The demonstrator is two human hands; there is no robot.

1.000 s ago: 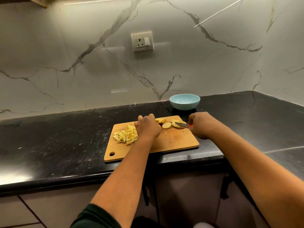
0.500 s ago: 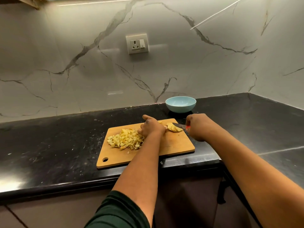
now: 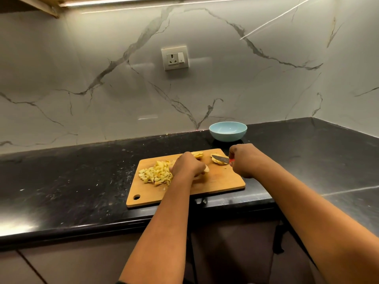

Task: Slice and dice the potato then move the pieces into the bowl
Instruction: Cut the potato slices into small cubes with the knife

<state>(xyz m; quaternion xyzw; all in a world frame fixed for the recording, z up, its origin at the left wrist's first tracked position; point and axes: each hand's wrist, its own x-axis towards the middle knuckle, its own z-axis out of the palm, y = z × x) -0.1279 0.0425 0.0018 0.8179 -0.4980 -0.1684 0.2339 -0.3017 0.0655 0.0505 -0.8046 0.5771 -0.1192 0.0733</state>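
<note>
On the wooden cutting board (image 3: 221, 181), left hand (image 3: 187, 166) grip curls around potato slices (image 3: 206, 169), diced pile (image 3: 156, 174) just left. Right hand (image 3: 245, 160) grips knife (image 3: 220, 158) over slices (image 3: 219, 161). Blue bowl (image 3: 228, 131) beyond, on worktop (image 3: 82, 177).

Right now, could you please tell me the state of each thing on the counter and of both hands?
Bowl: upright, looks empty.
Diced potato: piled on the board's left part.
Potato slices: uncut, at the board's far edge.
Cutting board: flat on the counter.
Knife: gripped, blade over a slice.
Left hand: curled on a potato piece.
Right hand: holds the knife.
</note>
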